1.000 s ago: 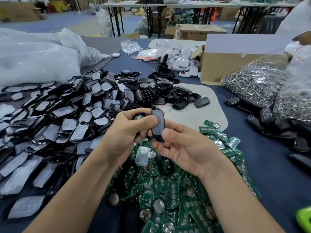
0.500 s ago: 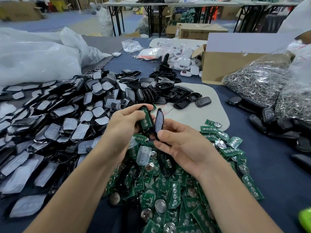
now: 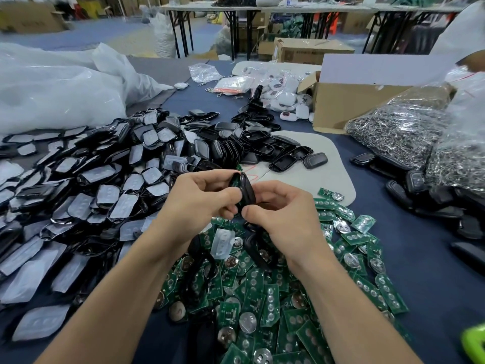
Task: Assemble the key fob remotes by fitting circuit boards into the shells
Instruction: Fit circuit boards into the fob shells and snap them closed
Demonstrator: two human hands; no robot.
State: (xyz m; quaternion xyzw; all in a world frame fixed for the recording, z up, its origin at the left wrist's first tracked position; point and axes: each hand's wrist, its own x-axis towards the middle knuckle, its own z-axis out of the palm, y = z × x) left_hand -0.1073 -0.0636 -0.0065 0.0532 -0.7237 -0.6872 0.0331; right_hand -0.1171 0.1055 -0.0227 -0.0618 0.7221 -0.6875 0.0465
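Right now the left hand (image 3: 199,203) is pinching a green circuit board (image 3: 234,180) between curled fingers and thumb, holding it against one face of a black fob shell (image 3: 247,192); only a sliver of the board is showing. The right hand (image 3: 284,216) is gripping the black fob shell from the other side, with thumb and bent fingers wrapping round its lower end. Both hands are holding the shell edge-on in the air, just above the far edge of the heap of circuit boards (image 3: 265,298), which is lying on the blue tablecloth (image 3: 433,258). A translucent button pad (image 3: 223,241) is resting on top of that heap, near its far edge. Left of the heap, a wide spread of shells fitted with pads (image 3: 91,193) is covering the cloth. Beyond the heap, empty black shells (image 3: 252,145) are piling up beside a pale mat (image 3: 322,174). Farther beyond and to the right of the heap, a cardboard box (image 3: 349,103) is standing open, and bags of metal key rings (image 3: 401,132) are slumping against it. Right of the heap, closed fobs (image 3: 416,179) are lying in a loose cluster
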